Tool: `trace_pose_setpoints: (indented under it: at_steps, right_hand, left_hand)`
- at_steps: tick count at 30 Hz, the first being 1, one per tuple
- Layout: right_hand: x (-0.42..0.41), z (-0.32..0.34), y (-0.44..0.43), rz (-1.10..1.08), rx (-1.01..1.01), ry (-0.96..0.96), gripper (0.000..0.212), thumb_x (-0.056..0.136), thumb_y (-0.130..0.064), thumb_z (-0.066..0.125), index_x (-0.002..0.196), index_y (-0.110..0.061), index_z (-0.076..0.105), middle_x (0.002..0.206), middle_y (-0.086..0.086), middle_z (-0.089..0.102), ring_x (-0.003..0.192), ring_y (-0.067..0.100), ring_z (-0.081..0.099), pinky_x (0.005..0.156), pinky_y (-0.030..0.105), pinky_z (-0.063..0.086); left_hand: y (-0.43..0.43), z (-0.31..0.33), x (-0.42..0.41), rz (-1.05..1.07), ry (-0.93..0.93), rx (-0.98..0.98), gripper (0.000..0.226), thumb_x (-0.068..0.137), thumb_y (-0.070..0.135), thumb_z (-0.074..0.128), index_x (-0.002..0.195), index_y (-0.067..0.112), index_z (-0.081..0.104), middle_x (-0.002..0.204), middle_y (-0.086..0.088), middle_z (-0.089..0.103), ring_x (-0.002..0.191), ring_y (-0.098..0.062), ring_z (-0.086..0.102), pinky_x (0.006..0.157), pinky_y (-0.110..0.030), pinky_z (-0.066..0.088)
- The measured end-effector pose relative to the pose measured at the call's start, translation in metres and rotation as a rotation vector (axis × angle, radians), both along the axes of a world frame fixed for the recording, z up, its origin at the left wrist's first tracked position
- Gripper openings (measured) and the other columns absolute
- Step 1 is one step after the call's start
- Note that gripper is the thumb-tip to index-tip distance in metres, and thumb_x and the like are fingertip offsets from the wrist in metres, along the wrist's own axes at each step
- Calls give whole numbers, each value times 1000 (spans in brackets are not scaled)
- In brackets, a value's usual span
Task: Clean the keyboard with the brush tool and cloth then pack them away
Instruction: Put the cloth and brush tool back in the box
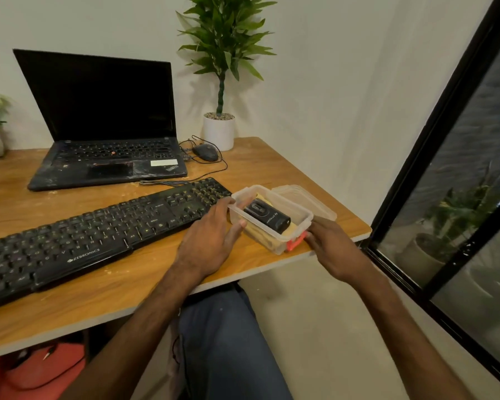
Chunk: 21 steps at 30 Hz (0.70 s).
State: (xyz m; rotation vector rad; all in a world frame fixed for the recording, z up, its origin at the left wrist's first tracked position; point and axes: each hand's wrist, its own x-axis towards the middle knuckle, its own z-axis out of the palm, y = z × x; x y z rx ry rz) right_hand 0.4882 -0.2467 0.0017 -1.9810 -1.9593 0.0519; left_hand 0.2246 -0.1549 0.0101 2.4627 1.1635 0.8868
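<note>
Found at the right near edge of the wooden table (272,163): a clear plastic box (283,202), open, with its lid (309,200) lying just behind and touching it. Inside, a black brush tool (267,216) lying flat on a folded yellow cloth (262,196); neither yet lifted out nor sealed in. Keyboard (98,235) set at a slant just left of the box, nearly touching it. Left hand (211,235) spread across the box's left corner, thumb on the near wall and fingers (225,202) along the far side, holding the box in a loose span. Right hand (332,246) at the opposite near corner, fingers almost straight, tips against the wall beside the red clasp (295,242), nothing enclosed. Step judged to be either unpacking at the start or closing up at the end; cannot tell which, since the state of the keys is not legible. Next move, in either case, calls for steadying the light box with one hand: to lift the tool and cloth clear, or to seat the lid squarely and snap the clasp. Materials: thin, slightly flexible translucent plastic, rounded corners; tool a smooth, hard, blocky rectangle with pale lettering; cloth soft and flat; keyboard matt black with raised keys; table top of wood-grain laminate with pale specks.
</note>
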Motion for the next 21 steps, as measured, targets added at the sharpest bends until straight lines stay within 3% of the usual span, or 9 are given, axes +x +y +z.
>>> trace_pose_setpoints:
  at_steps: [4, 7, 9, 11, 13, 15, 18, 21]
  right_hand:
    - [-13, -3, -22, -50, 75, -77, 40, 104, -40, 44, 138, -22, 52, 148, -3, 46, 138, 21, 37, 117, 48, 19]
    - [-12, -4, -34, -4, 69, -133, 56, 89, -50, 66, 136, -20, 54, 146, -2, 47, 136, 21, 38, 115, 46, 29]
    - [-10, -3, -37, -24, 121, -184, 48, 80, -41, 78, 120, -19, 62, 130, -2, 58, 121, 22, 50, 96, 38, 47]
    - [-10, 6, -38, -74, 169, -215, 35, 77, -32, 82, 104, -20, 64, 113, -5, 62, 103, 21, 56, 70, 32, 49]
    - [-8, 14, -39, -88, 176, -232, 29, 80, -30, 81, 102, -21, 64, 111, -6, 63, 102, 20, 57, 63, 33, 49]
    - [-4, 25, -42, -130, 217, -191, 22, 86, -27, 75, 103, -25, 62, 109, -5, 63, 101, 20, 58, 66, 35, 50]
    - [2, 49, -44, -284, 434, -109, 12, 93, -25, 65, 102, -20, 58, 91, 4, 67, 82, 29, 63, 66, 43, 53]
    - [-4, 75, -48, -401, 759, 193, 16, 93, -23, 68, 105, -13, 63, 86, 5, 70, 76, 24, 68, 70, 44, 57]
  left_hand:
    - [1, -1, -2, 10, 3, -44, 59, 103, 51, 38, 152, 21, 25, 153, -2, 45, 129, -20, 54, 100, -42, 48]
    - [0, 0, -4, 3, -1, -66, 59, 103, 49, 39, 154, 23, 23, 155, -2, 42, 131, -21, 53, 101, -43, 48]
    - [-1, 1, -5, -6, -9, -76, 58, 104, 48, 39, 154, 24, 22, 156, -2, 41, 131, -21, 52, 102, -42, 47]
    - [-2, 2, -5, -9, -16, -81, 58, 104, 48, 39, 154, 25, 23, 156, -1, 42, 131, -20, 52, 102, -42, 45]
    - [-2, 2, -5, -6, -21, -86, 58, 103, 49, 40, 154, 25, 24, 155, -1, 42, 132, -18, 51, 104, -41, 44]
    - [-1, 3, -5, -10, -28, -90, 58, 103, 49, 40, 154, 24, 24, 156, 0, 41, 133, -17, 50, 104, -41, 44]
    - [-2, 4, -5, -24, -44, -97, 58, 101, 52, 42, 151, 25, 27, 154, 1, 43, 132, -16, 50, 103, -41, 45]
    - [-2, 3, -6, -17, -48, -81, 56, 97, 57, 47, 143, 28, 33, 147, 0, 51, 123, -15, 56, 98, -40, 49]
